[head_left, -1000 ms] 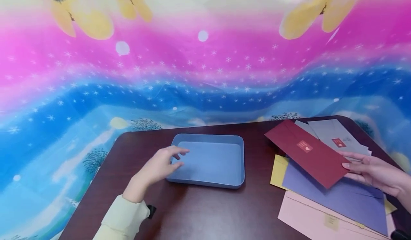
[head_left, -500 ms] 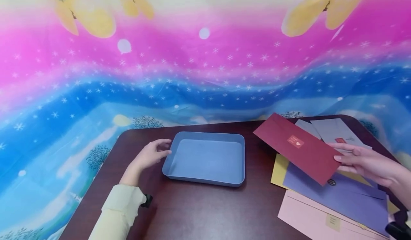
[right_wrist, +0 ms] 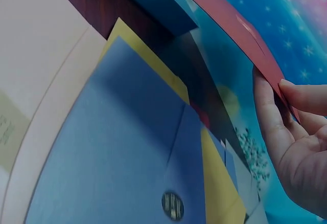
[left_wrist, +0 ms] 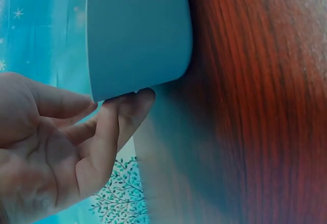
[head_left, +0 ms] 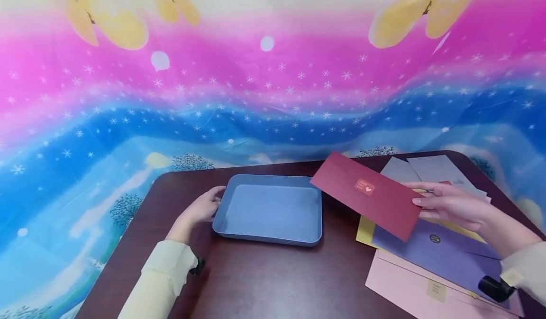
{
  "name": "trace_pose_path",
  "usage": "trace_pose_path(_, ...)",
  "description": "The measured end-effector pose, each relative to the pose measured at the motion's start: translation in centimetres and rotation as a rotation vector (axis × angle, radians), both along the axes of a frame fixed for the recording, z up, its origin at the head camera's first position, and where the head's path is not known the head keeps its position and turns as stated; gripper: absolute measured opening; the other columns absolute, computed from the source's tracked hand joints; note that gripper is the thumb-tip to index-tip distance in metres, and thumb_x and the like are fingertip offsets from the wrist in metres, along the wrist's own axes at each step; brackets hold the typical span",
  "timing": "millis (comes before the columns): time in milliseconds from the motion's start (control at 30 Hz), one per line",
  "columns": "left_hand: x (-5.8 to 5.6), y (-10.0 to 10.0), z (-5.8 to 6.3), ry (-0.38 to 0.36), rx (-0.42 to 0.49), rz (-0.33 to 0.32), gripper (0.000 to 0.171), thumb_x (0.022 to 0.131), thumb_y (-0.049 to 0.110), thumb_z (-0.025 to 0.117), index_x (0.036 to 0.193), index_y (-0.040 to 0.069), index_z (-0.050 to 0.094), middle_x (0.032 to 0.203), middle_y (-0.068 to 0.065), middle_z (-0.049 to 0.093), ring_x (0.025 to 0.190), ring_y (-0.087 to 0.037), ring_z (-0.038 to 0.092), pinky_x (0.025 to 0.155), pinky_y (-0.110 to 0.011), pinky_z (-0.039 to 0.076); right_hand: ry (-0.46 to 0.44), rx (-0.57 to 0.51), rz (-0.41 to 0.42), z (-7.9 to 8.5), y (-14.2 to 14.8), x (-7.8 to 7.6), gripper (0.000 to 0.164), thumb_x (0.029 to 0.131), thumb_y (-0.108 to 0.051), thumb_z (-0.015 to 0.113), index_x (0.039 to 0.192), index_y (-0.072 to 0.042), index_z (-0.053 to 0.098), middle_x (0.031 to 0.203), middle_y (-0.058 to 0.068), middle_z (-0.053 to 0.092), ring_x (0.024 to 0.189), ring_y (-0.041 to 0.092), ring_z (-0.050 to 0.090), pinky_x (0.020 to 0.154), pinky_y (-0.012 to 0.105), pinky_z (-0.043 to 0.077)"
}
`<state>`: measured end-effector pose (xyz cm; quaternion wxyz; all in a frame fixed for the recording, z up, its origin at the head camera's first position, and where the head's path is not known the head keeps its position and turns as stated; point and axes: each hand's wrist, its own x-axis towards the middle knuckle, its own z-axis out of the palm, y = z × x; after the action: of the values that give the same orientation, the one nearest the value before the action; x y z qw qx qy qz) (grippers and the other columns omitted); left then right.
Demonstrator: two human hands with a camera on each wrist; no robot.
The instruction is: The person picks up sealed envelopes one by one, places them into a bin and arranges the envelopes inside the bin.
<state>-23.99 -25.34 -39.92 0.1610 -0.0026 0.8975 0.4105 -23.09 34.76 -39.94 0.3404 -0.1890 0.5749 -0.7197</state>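
My right hand [head_left: 452, 207] pinches a dark red envelope [head_left: 341, 177] by its right end, thumb on top and fingers beneath. The envelope is raised and tilted, its left corner overlapping the tray's right rim in the head view. A small red sticker with a white heart marks its face. In the right wrist view the same red envelope [right_wrist: 240, 35] shows nearly edge-on. My left hand [head_left: 202, 210] is at the left end of a shallow blue-grey tray [head_left: 273, 214]. Its fingertips [left_wrist: 143, 98] touch the outside of the tray's end wall [left_wrist: 138, 35], with the thumb near the rim.
Right of the tray lies a spread of envelopes: purple [head_left: 426, 252], pink [head_left: 401, 281], yellow [head_left: 364, 229] and grey [head_left: 443, 167]. They overlap on the dark wooden table [head_left: 264, 281]. Behind the table hangs a printed snow-scene cloth [head_left: 256, 91].
My right hand has carried the red envelope leftward, off the other envelopes toward the tray. My left hand has drawn back from over the tray to its left outer side.
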Motion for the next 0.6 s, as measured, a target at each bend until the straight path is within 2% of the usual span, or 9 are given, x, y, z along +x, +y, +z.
trace_pose_path(200,-0.2,-0.4,-0.3,-0.026,0.038,0.024,0.053,0.108,0.003,0.041,0.16,0.002,0.03,0.14,-0.033,0.049,0.127,-0.046,0.053,0.091,-0.056,0.053,0.031,0.037,-0.038,0.0,-2.6,-0.5,0.053,0.108,0.006,0.04,0.135,-0.031,0.066,0.131,-0.003,0.066,0.117,0.016,0.066,0.096,0.034,0.053)
trace_pose_path(333,-0.3,-0.7,-0.5,-0.038,0.043,0.023,0.057,0.108,0.003,0.044,0.162,0.007,0.028,0.143,-0.032,0.048,0.129,-0.045,0.052,0.091,-0.056,0.053,0.032,0.106,-0.138,-0.1,-4.7,-0.7,0.045,0.106,0.003,0.048,0.13,-0.031,0.066,0.125,-0.003,0.068,0.112,0.017,0.068,0.093,0.034,0.055)
trace_pose_path(467,-0.3,-0.7,-0.6,-0.048,0.05,0.024,0.059,0.107,0.001,0.045,0.163,0.011,0.028,0.144,-0.031,0.048,0.128,-0.043,0.054,0.09,-0.055,0.054,0.049,0.184,-0.192,0.0,-6.8,-1.2,0.043,0.106,-0.001,0.053,0.144,-0.019,0.056,0.122,-0.003,0.068,0.109,0.015,0.068,0.091,0.033,0.055)
trace_pose_path(600,-0.4,-0.8,-0.7,-0.063,0.076,0.032,0.06,0.107,0.002,0.046,0.164,0.012,0.028,0.143,-0.03,0.048,0.125,-0.041,0.056,0.09,-0.053,0.054,0.083,0.26,-0.216,0.4,-8.8,-1.8,0.056,0.105,-0.005,0.056,0.157,-0.002,0.037,0.12,-0.002,0.066,0.105,0.012,0.067,0.089,0.031,0.056)
